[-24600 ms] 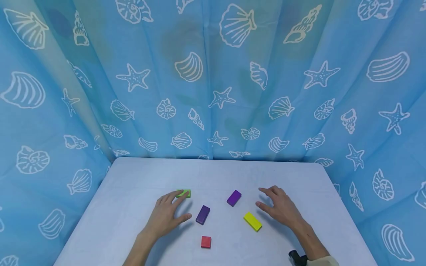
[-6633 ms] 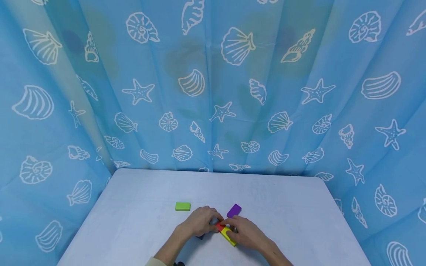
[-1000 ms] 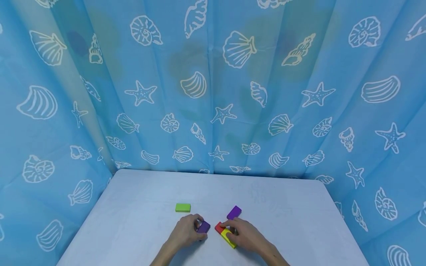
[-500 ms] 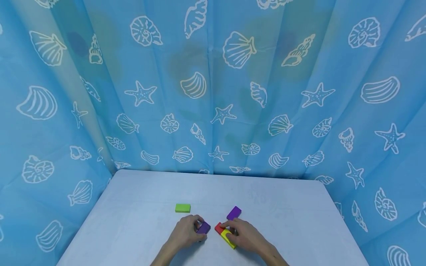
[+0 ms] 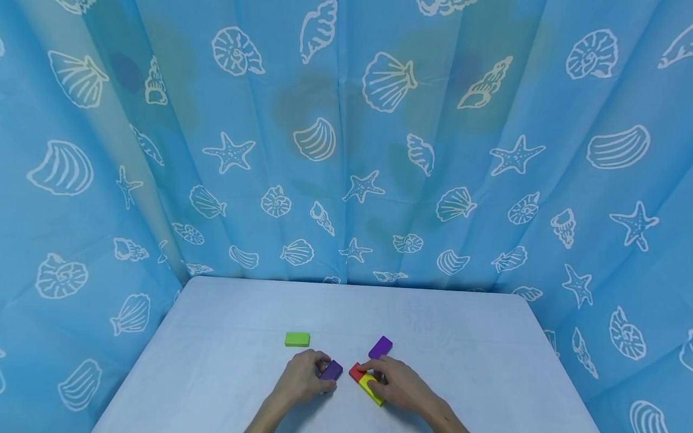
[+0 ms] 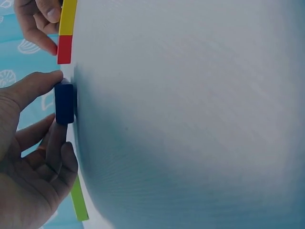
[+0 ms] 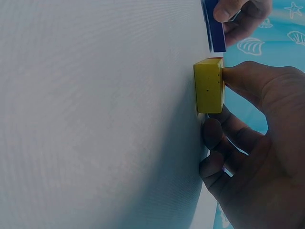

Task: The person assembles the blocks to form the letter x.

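My left hand (image 5: 300, 377) pinches a dark purple block (image 5: 332, 370) between thumb and fingers; it looks navy blue in the left wrist view. To its right, a yellow block (image 5: 372, 395) lies slantwise with a small red block (image 5: 356, 371) set against its far-left end, forming one bar. My right hand (image 5: 403, 385) holds the yellow block (image 7: 208, 88) by its sides, and its index fingertip rests on the red one. A narrow gap of table separates the dark purple block from the red block (image 6: 65, 49).
A bright green block (image 5: 297, 339) lies beyond my left hand. Behind my right hand sits a lighter purple block (image 5: 381, 346). The white table (image 5: 216, 313) ends at a blue curtain (image 5: 346, 150) printed with seashells and starfish.
Longest ago, both hands hovered with the blocks spread out. Then red was set against yellow's end. My left hand has since moved from red to the dark purple block; the last second shows almost no motion.
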`<action>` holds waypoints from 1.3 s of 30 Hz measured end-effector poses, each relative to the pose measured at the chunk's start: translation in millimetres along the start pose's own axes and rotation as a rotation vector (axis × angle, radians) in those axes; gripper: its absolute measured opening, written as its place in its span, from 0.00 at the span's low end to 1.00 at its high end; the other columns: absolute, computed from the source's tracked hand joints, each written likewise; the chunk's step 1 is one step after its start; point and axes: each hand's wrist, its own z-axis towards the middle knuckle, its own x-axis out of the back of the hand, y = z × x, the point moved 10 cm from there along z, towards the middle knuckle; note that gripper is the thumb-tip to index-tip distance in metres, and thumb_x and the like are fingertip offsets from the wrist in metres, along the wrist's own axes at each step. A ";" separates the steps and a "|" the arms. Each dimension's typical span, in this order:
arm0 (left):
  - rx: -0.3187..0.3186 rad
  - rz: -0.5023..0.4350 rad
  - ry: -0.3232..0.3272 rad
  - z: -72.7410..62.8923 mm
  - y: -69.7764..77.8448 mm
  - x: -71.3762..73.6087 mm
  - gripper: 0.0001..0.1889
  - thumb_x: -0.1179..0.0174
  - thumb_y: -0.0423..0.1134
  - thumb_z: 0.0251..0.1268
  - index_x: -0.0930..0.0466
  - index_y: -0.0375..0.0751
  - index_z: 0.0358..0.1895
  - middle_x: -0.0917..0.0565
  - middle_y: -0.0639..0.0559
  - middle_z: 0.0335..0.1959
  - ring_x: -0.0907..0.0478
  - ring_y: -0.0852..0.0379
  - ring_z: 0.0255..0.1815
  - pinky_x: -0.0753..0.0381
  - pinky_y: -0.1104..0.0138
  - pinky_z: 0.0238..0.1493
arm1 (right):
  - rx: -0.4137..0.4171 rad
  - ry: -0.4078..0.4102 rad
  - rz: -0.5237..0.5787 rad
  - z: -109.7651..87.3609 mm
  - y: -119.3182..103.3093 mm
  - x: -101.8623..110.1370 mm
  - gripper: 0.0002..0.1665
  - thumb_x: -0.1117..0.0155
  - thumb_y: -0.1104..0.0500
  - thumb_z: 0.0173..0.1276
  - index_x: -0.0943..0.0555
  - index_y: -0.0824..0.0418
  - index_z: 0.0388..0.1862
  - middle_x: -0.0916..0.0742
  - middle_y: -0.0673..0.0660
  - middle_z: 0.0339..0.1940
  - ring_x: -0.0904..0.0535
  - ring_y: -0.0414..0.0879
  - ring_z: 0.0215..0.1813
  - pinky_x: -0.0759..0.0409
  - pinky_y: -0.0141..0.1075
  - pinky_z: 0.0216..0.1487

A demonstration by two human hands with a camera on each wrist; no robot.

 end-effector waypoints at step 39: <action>-0.017 -0.035 -0.045 -3.0 6.5 -0.3 0.23 0.21 0.45 0.48 0.15 0.47 0.50 0.17 0.59 0.36 0.21 0.59 0.39 0.20 0.57 0.43 | 0.031 0.006 0.003 -1.3 -4.3 1.0 0.20 0.33 0.51 0.69 0.17 0.42 0.60 0.23 0.42 0.34 0.28 0.39 0.35 0.29 0.35 0.36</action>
